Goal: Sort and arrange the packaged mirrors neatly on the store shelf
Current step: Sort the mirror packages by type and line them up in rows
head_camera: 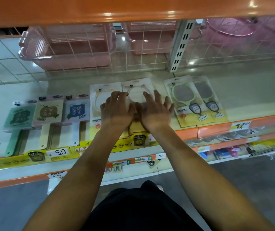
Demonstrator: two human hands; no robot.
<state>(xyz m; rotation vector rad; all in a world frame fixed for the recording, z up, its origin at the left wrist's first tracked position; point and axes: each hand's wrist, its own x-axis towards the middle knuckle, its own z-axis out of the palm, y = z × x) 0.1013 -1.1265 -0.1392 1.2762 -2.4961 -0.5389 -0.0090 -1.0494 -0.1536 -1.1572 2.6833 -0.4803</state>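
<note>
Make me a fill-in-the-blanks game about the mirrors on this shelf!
1. Both hands, the left hand and right hand, press on the ____ mirror pack.
2. The mirrors with bunny handles have ____ frames.
3. The baskets behind the wire grid are ____.
4. The white price tag reads ____.

Missing words: pink; green; pink; 5.0

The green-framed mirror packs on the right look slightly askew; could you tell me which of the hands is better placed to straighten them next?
Probably the right hand: it lies nearest the green-framed packs, while the left hand sits further away.
</note>
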